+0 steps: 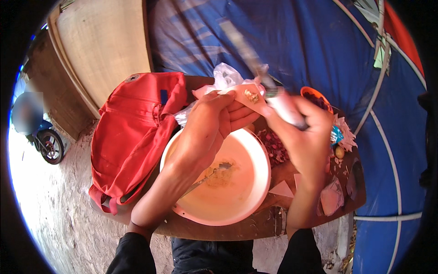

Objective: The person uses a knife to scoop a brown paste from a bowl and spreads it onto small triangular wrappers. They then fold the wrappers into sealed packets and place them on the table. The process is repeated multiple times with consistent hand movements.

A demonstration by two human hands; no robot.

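My left hand [214, 114] is palm up over the far side of a wide white basin [263, 192]. Its thumb presses on a thin pale wrapper sheet [237, 93], which carries a small lump of crumbly filling [251, 96]. Blurred by motion, my right hand [305, 125] grips the whitish handle of a knife-like tool [246, 48] whose long flat blade points up and to the left. Its fingertips come close to the sheet's right corner; whether they touch cannot be made out. Inside the basin, a metal spoon [200, 182] leans with its end in pale mushy filling [218, 177].
A red backpack [132, 132] occupies the table's left side. Behind my hands lies a crumpled plastic bag [226, 75]. On the right are dark red peels [275, 148], an orange bowl [306, 90], a teal packet [336, 135] and loose wrapper pieces [282, 189]. A blue tarp [292, 41] hangs beyond.
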